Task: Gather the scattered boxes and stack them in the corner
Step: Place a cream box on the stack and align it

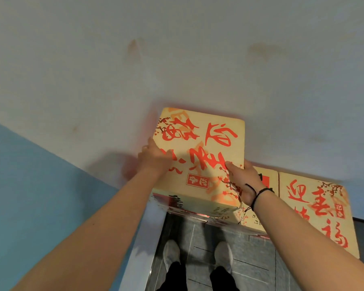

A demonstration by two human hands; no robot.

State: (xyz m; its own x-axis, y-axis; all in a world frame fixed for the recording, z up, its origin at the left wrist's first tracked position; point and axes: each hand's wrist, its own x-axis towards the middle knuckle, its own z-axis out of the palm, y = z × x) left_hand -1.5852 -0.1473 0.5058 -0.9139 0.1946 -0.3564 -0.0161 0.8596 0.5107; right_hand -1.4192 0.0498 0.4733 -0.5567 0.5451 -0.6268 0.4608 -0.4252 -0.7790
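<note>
Boxes: the wall (pixel 177 59), pale and stained, fills the upper frame, with a blue wall (pixel 29 185) at lower left; the two meet in a corner at centre left. The top box (pixel 200 156), yellow with red lettering, sits at frame centre, against the pale wall, on a stack whose upper edge shows beneath it. A second stack (pixel 315 208) stands just beside it at right. Grey floor (pixel 250 259) and two shoes (pixel 223 256) show at bottom centre. Left hand (pixel 153 157) grips the top box's left edge; right hand (pixel 243 181), a black cord at the wrist, grips its right edge. Judgement: stacking is well advanced; the top box appears seated but not yet let go. Whether further boxes lie scattered cannot be told.
</note>
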